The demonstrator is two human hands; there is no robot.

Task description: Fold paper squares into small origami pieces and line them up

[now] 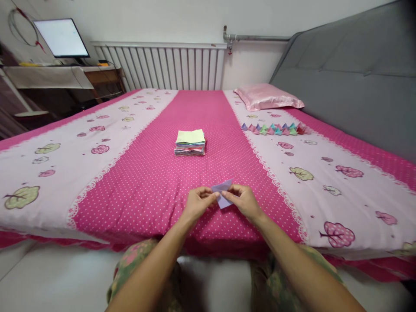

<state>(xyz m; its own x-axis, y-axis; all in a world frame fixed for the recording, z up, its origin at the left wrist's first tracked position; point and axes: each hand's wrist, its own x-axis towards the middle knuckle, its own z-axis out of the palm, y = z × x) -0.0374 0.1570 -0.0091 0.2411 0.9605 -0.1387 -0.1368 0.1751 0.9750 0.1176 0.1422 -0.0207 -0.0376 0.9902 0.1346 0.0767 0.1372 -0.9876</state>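
A small purple sheet of origami paper [225, 200], partly folded, is held between my two hands over the near part of the bed. My left hand [199, 201] pinches its left side with thumb and fingers. On the right side, my right hand [244, 200] grips it the same way, thumb on top. Fingertips cover some of the folds. Beyond my hands lies a stack of coloured paper [190, 143] with a pale yellow sheet on top. Farther right, folded paper pieces [273, 129] in several colours stand in a row.
A pink and white bedspread [156, 173] covers the bed. The pink pillow [268, 97] lies at the far right before a grey headboard [354, 69]. Behind the bed is a radiator [169, 67]; a monitor [61, 38] stands on a desk [48, 78] at the far left.
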